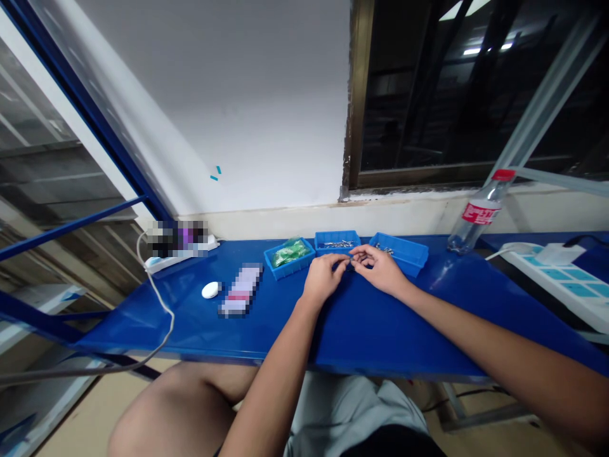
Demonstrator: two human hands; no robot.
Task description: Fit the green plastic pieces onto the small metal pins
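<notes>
My left hand (325, 277) and my right hand (375, 268) meet above the blue table, fingertips pinched close together. Between them is a small dark piece (351, 263), too small to name. Just beyond my fingers stands a blue bin (337, 236) with small metal parts (339, 244) in it. To its right, partly behind my right hand, another blue bin (410, 252) holds a few small metal parts. Left of my left hand, a third blue bin (285, 271) contains green plastic packets (291, 252).
A phone-like item (243, 289), blurred out, and a white oval case (210, 290) lie on the blue table (280, 324) at left. A power strip (183, 254) with a cable sits at the back left. At right are a red-capped bottle (476, 216) and another power strip (561, 276).
</notes>
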